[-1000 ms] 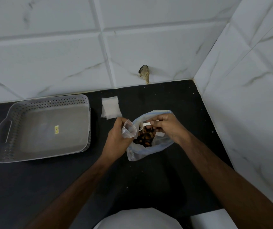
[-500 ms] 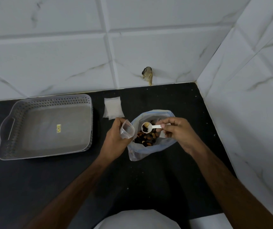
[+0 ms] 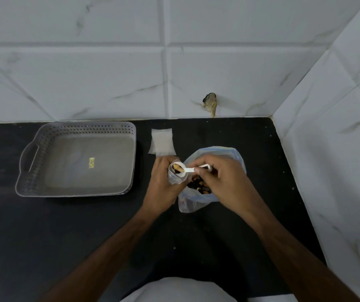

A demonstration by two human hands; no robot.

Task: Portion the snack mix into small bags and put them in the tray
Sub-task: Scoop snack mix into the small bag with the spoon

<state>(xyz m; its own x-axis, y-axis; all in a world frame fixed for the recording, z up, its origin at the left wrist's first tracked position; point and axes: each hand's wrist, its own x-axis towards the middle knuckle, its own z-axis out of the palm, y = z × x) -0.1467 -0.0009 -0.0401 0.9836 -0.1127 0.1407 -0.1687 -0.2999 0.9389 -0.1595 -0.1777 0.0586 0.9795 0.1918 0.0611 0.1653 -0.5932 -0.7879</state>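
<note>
A large clear bag of snack mix [image 3: 198, 199] lies open on the black counter, with nuts and dark pieces [image 3: 198, 185] showing at its mouth. My left hand [image 3: 161, 188] grips a small clear bag [image 3: 175, 178], mouth up, just left of the big bag. My right hand [image 3: 222, 182] pinches the handle of a white scoop [image 3: 182, 167]. The scoop's bowl, loaded with mix, sits at the small bag's mouth. A grey perforated tray [image 3: 33, 179] stands to the left with only a small yellow sticker inside.
A short stack of flat small bags [image 3: 162, 143] lies between the tray and the big bag. White marble-look tiled walls close the back and right sides [image 3: 338, 149]. The black counter [image 3: 65, 232] extends toward me.
My right hand lifted the loaded scoop out of the big bag and carried it left to the mouth of the small bag. My left hand kept holding the small bag.
</note>
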